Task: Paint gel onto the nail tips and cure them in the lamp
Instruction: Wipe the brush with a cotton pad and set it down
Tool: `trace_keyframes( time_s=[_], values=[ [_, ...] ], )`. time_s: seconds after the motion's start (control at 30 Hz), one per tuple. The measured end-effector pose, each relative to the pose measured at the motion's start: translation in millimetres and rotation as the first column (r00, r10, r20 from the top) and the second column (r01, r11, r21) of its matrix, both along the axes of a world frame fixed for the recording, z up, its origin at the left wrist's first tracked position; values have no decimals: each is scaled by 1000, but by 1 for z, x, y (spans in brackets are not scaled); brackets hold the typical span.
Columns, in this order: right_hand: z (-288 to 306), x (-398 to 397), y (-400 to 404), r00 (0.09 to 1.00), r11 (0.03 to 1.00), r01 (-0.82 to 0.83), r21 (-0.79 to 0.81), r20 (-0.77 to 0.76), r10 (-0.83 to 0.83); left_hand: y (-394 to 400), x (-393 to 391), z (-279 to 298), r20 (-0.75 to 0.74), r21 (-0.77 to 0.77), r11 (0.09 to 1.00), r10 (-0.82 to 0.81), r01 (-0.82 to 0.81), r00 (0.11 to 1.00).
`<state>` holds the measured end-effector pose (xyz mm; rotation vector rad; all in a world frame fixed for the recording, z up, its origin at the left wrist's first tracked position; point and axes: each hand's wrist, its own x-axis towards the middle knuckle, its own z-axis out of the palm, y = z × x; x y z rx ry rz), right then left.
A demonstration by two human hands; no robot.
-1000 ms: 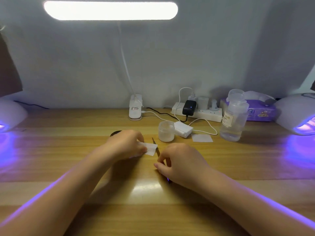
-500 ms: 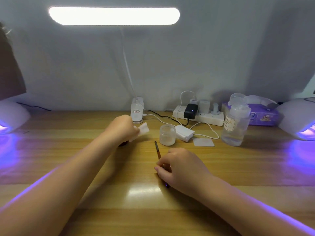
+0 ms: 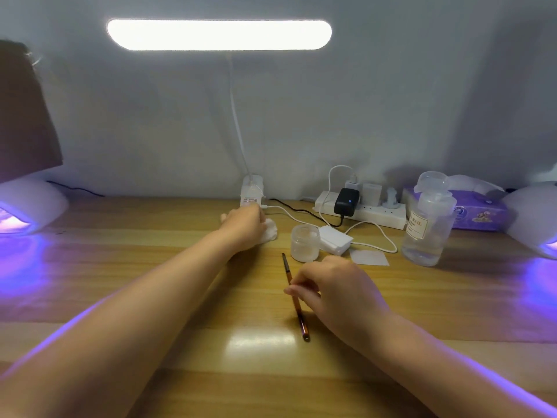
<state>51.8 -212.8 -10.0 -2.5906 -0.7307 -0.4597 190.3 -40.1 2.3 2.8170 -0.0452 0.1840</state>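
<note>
Fingers [image 3: 297,292] of the right hand [image 3: 340,294] pinched the shaft of a thin brown gel brush [image 3: 294,297]; brush lay nearly flat on the wooden worktop [image 3: 150,267], bristle end pointing away from the person, butt end toward them. Left hand [image 3: 244,224] reached farther back, fingers curled round a crumpled white wipe [image 3: 269,233], just in front of the white lamp clamp [image 3: 252,194]. Small frosted jar [image 3: 305,242] stood between the two hands, beside a white adapter box [image 3: 334,240] with its cable. Flat white pad [image 3: 369,257] lay right of the jar; clear pump bottle [image 3: 428,227] stood beyond it. Power strip [image 3: 361,211] and purple tissue pack [image 3: 479,212] sat along the back wall. Curing lamps glowed violet at both edges: left lamp [image 3: 30,203], right lamp [image 3: 533,215], each well apart from the hands. Nail tips could not be made out. Bar light [image 3: 219,34] lit overhead.
</note>
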Motion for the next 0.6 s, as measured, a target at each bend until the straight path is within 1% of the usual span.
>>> trace_keyframes(
  time_s=[0.03, 0.07, 0.13, 0.2, 0.3, 0.4, 0.43, 0.47, 0.53, 0.6],
  values=[
    [2, -1, -1, 1000, 1000, -4, 14, 1, 4, 2, 1, -1, 9, -12, 1000, 17, -17, 1000],
    [3, -1, -1, 1000, 999, -6, 33, -2, 6, 5, 1, -2, 51, -41, 998, 42, -40, 998],
    [6, -1, -2, 1000, 998, -3, 67, -17, 4, 15, -2, 0, 178, -119, 990, 102, -81, 979],
    [9, -1, -2, 999, 996, 1, 91, -36, 2, 31, -9, 2, 258, -176, 979, 146, -102, 955],
    [15, -1, -1, 999, 987, -8, 159, -46, 16, 63, -26, 1, 272, -188, 974, 175, -126, 946],
    [20, -1, 1, 995, 945, -32, 325, -77, 60, 101, -44, -3, 238, -217, 963, 211, -160, 948],
    [22, 0, 4, 994, 935, -49, 352, -78, 82, 116, -50, -3, 234, -216, 960, 228, -178, 945],
    [23, 1, 7, 992, 938, -60, 340, -80, 92, 128, -55, -3, 227, -212, 958, 242, -195, 943],
    [25, 6, 17, 990, 970, -82, 231, -93, 106, 157, -63, -2, 224, -219, 951, 269, -220, 937],
    [24, 11, 37, 981, 982, -114, 151, -139, 135, 186, -67, -1, 226, -259, 937, 297, -236, 928]
  ],
)
